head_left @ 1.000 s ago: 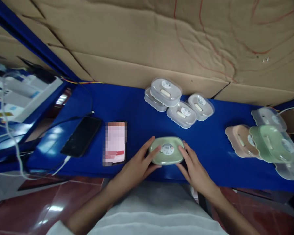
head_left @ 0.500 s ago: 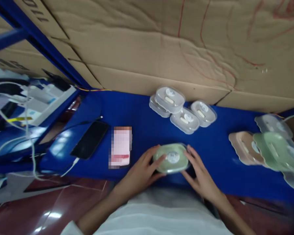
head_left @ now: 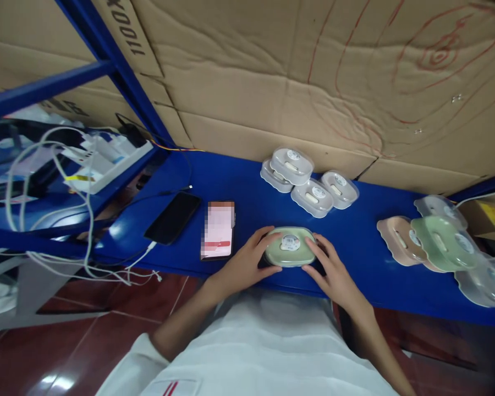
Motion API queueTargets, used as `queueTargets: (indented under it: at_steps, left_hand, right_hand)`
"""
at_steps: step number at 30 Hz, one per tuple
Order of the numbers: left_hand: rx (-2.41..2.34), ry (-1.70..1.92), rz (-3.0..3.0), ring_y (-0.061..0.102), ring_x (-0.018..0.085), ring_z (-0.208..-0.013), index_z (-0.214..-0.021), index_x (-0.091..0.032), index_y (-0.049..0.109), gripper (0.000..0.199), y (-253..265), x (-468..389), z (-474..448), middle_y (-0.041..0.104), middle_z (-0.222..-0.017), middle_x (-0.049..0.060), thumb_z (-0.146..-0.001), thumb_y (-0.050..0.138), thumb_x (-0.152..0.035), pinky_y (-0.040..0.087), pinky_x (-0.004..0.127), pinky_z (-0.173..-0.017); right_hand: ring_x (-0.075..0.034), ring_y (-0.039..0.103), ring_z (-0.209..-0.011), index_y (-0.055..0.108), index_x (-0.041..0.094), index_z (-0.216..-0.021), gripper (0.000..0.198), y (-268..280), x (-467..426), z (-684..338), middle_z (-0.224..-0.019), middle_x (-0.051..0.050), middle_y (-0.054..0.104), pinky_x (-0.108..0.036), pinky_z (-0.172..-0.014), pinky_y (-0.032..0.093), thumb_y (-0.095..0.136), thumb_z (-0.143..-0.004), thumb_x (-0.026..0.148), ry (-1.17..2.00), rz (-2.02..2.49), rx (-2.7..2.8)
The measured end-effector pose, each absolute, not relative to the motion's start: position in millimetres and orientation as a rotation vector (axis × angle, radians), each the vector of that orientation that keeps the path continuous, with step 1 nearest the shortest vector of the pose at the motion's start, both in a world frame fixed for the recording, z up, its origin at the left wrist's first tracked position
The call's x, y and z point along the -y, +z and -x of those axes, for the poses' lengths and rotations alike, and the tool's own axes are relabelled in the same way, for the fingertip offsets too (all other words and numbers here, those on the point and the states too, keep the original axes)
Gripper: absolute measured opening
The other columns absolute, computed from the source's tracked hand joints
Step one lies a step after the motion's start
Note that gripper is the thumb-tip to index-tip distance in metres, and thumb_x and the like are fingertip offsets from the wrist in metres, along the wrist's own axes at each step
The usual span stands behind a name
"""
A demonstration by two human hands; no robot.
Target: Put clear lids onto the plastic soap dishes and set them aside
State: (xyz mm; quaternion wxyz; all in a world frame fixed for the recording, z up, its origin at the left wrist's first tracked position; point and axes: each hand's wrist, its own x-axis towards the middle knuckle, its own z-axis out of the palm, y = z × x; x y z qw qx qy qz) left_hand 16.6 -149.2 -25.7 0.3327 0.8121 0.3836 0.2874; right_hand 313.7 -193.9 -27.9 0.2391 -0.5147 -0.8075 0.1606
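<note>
A pale green soap box (head_left: 297, 254) with a clear lid and a round label sits near the front edge of the blue table, right before my body. My left hand (head_left: 249, 261) grips its left end, with the fingers over the lid and the thumb low at the near side. The opposite end is held by my right hand (head_left: 332, 269), its fingers curled over the lid and side. Behind the box, several similar grey soap boxes (head_left: 312, 198) stand in a group, one resting on another.
To the right, a green soap box (head_left: 445, 245) overlaps a brown one (head_left: 400, 242), with grey ones around them. Left of my hands lie a lit phone (head_left: 218, 234) and a dark phone (head_left: 173, 218) on a cable. Cardboard (head_left: 239, 99) lines the back; a power strip (head_left: 115, 165) sits far left.
My view has shifted a little and become sharper. Both hands stay on the green soap box; the other boxes and the phones keep their places on the table.
</note>
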Motion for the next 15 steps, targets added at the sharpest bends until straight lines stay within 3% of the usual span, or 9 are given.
queueTargets:
  at_steps: [6,11,15]
  left_hand:
    - [-1.025,0.688,-2.097,0.048,0.034,-0.156,-0.162,-0.039,0.043,0.075,-23.6,151.2,-12.4,0.041,-0.17,0.009,-0.096,0.08,-0.044,0.044,0.055,-0.13]
    - [-1.053,0.606,-2.112,0.048,0.034,-0.157,-0.164,-0.041,0.037,0.075,-21.1,153.2,-9.7,0.037,-0.173,0.01,-0.099,0.075,-0.049,0.046,0.056,-0.128]
    - [-1.052,0.576,-2.204,0.05,0.033,-0.156,-0.165,-0.038,0.033,0.075,-23.5,157.1,-10.0,0.034,-0.176,0.012,-0.102,0.071,-0.051,0.051,0.052,-0.124]
  right_hand:
    - [-0.033,0.033,-0.164,0.022,0.045,-0.173,0.075,-23.3,192.6,-312.2,-0.183,-0.003,0.018,-0.056,-0.128,0.045,0.059,-0.109,0.034,0.363,1.359,2.317]
    - [-0.031,0.047,-0.156,0.017,0.044,-0.175,0.08,-22.9,198.7,-310.0,-0.181,-0.003,0.025,-0.05,-0.122,0.054,0.061,-0.109,0.032,0.247,1.333,2.337]
    - [-0.032,0.059,-0.148,0.016,0.04,-0.175,0.086,-17.4,198.1,-312.2,-0.177,-0.009,0.033,-0.049,-0.117,0.06,0.066,-0.106,0.033,0.049,1.269,2.409]
